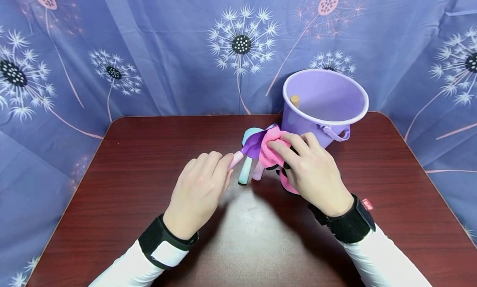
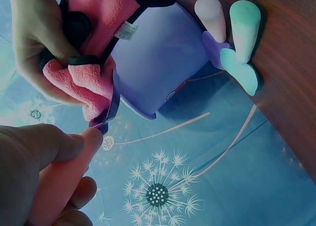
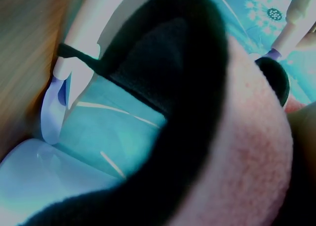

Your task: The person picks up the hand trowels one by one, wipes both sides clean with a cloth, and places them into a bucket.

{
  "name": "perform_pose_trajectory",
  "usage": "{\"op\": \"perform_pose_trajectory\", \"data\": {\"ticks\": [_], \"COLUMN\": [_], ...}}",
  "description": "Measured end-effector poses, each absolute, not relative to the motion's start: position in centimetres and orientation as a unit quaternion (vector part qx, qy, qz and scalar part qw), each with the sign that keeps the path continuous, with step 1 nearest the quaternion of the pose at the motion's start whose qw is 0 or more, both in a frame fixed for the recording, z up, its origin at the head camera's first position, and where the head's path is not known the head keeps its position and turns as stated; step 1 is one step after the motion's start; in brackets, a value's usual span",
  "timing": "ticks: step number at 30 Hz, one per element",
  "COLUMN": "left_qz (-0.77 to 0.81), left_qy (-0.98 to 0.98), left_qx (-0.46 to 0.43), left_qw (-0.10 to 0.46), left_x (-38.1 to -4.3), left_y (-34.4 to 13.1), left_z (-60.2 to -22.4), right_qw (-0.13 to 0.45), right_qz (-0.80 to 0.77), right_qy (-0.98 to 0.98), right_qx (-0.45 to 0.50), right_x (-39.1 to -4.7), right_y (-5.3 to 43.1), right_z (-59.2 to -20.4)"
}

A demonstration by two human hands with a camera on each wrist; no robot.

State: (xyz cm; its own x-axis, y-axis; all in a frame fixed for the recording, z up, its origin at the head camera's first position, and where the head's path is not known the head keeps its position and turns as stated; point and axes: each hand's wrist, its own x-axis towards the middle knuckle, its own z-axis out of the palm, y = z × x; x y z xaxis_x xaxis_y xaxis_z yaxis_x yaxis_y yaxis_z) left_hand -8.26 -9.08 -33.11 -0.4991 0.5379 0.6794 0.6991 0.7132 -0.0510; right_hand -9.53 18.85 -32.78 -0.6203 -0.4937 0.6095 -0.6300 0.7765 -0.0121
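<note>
Head view: left hand [image 1: 199, 187] grips purple scoop [image 1: 254, 144], right hand [image 1: 312, 169] pinches pink cloth [image 1: 270, 153] against it. Scoop's held above worktop [image 1: 149, 175], near bucket [image 1: 299, 124]; teal scoop [image 1: 244, 172] lies below.

Left hand [image 1: 199, 185] curled, gripping; right hand [image 1: 314, 171] pinching
</note>
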Motion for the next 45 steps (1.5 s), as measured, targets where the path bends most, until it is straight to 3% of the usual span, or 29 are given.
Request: {"op": "perform_pose_trajectory", "data": {"ticks": [21,45], "left_qz": [-0.118,-0.122], "left_qy": [-0.862,-0.869], "left_qx": [-0.334,-0.331], "left_qw": [0.363,0.346], "left_x": [-8.0,-8.0], "left_y": [-9.1,-8.5], "left_z": [-32.9,-33.9], "right_qw": [0.340,0.278], "right_qz": [0.112,0.058], "right_qy": [-0.899,-0.896], "right_qx": [0.255,0.343], "right_x": [-9.5,-8.4], "right_y": [18.7,16.5], "right_z": [-33.1,-33.7]}}
